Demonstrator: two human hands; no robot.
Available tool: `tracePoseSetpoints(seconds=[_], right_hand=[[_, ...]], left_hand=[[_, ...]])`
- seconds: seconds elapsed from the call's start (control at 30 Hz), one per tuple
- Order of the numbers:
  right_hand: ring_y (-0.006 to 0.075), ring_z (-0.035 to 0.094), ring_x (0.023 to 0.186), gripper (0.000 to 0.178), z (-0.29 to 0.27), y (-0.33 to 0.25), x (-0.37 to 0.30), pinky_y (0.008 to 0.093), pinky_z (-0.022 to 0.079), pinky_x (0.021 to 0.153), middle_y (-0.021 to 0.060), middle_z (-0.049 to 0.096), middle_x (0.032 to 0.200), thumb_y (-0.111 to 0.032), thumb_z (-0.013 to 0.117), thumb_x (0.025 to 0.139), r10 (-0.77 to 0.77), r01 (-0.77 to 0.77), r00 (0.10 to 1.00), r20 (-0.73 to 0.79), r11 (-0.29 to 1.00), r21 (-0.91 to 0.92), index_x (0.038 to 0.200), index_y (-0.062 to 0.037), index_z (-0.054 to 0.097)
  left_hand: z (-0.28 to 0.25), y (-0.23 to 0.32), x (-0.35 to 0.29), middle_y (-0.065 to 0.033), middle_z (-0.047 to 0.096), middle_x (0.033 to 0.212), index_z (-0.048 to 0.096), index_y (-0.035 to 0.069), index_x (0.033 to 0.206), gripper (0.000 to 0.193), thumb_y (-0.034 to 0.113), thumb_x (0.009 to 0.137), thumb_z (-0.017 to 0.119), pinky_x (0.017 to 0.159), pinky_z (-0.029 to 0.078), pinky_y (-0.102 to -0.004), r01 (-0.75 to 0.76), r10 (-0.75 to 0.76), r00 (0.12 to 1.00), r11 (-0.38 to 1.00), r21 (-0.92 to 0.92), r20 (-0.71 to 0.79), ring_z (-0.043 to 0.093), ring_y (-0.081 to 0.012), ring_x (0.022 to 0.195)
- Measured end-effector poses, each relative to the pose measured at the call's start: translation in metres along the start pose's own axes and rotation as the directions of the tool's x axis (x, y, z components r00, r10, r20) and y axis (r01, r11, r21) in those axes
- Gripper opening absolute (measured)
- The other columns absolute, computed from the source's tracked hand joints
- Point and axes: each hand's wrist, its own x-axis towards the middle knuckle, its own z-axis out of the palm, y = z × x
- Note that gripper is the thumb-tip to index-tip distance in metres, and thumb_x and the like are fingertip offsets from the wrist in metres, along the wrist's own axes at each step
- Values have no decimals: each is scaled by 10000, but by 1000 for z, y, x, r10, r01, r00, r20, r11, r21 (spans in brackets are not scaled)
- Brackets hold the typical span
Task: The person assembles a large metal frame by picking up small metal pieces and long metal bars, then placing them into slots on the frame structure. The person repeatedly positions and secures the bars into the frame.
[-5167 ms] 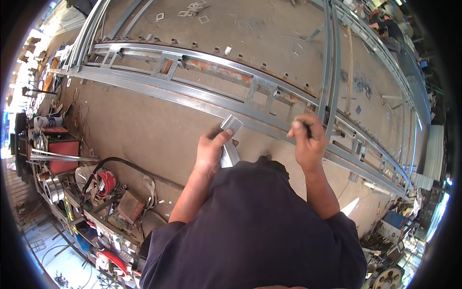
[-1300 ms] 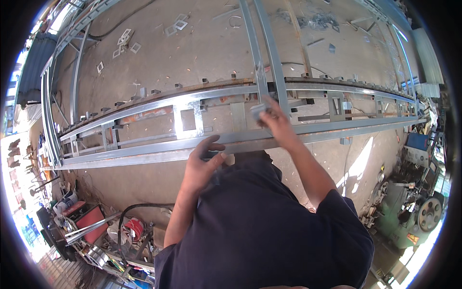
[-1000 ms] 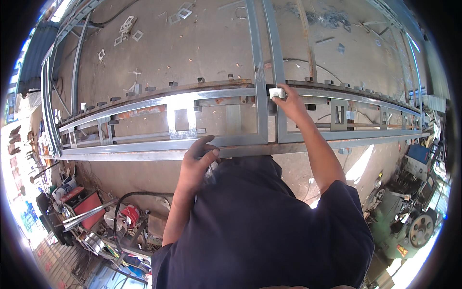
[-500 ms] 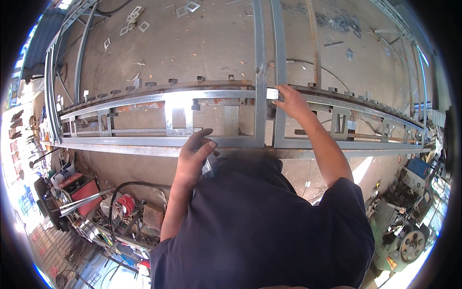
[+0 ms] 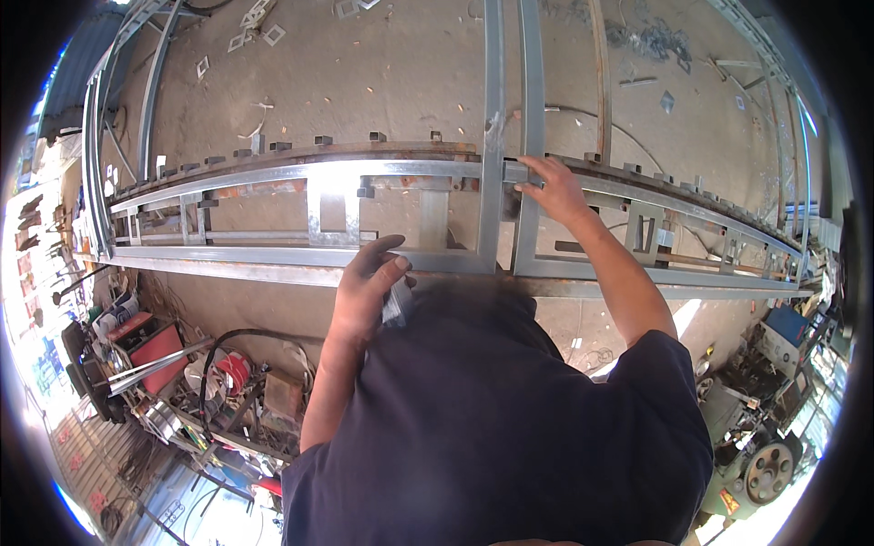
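Note:
My right hand (image 5: 555,189) grips a short piece of square metal tube (image 5: 515,171) between thumb and fingers. It sits at the narrow gap between two long galvanized bars, the left bar (image 5: 492,100) and the right bar (image 5: 531,91); whether it touches both I cannot tell. My left hand (image 5: 369,284) is curled near my waist, over the near rail (image 5: 273,257) of the metal frame. A small shiny metal piece (image 5: 395,306) shows below its thumb, held in the fingers and partly hidden by them.
Short tube stubs (image 5: 322,140) line a rusty rail beyond the frame. Square metal plates (image 5: 274,35) lie on the far floor. A cluttered bench with a red box (image 5: 155,359) stands at left, and a green machine with a wheel (image 5: 769,473) at lower right. A dark hose (image 5: 237,337) curves nearby.
The short tube piece in my right hand has lost its bright glare and now sits in the gap between the bars. My left hand has barely moved. The whole view has shifted slightly.

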Motion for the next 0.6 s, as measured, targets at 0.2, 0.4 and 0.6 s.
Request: tracePoseSetpoints(seconds=[0.2,0.4,0.6], right_hand=[[322,522,1294,541,9,-4,2,444,471,1086,69,583,1422,-272,793,858,-29,23,999,-35,986,-163,1358,-138,637],[328,491,1332,487,8,-18,-9,462,447,1105,84,531,1475,-211,703,940,-63,70,998,30,936,-346,1413,-147,603],[322,478,1346,437,10,-17,-9,467,436,1118,63,530,1479,-171,681,949,-43,45,999,15,947,-318,1383,-150,632]], left_hand=[[5,2,7,-108,673,1038,589,-5,1394,526,209,943,751,797,557,-315,10,-10,1000,1000,7,-3,690,-204,890],[9,5,11,-109,679,1027,598,14,1391,505,186,940,749,783,566,-324,35,-35,999,999,-17,-6,692,-212,881],[16,10,16,-89,679,987,584,-32,1389,558,239,938,771,822,524,-283,30,-30,999,999,-10,33,693,-170,903]])
